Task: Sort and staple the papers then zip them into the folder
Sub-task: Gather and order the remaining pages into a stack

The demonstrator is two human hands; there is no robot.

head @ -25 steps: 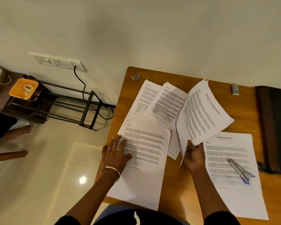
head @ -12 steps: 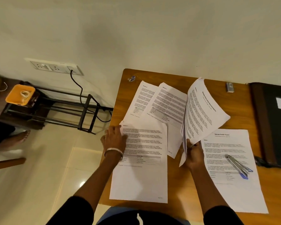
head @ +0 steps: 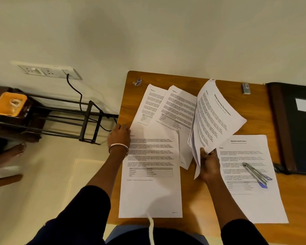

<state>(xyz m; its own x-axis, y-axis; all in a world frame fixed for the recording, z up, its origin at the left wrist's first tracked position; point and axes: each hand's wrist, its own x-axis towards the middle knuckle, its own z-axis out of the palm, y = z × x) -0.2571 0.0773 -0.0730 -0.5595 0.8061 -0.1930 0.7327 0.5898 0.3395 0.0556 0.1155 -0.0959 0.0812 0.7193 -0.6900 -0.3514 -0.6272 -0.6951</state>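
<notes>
Sorting at centre frame: the right hand (head: 208, 164) grips a raised sheaf of white printed pages (head: 214, 117); the left hand (head: 119, 137), fingers seemingly flat (partly hidden), touches a loose white sheet (head: 151, 174). Square edges before stapling.

Single head-worn view, steeply downward, close over wooden desk (head: 198, 200) and hands.

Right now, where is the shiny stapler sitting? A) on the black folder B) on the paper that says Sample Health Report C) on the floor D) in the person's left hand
B: the stapler lies on the Sample Health Report sheet on the table, to the right of the right hand, which grips a bunch of pages; the black folder sits farther right with no stapler on it.
</notes>
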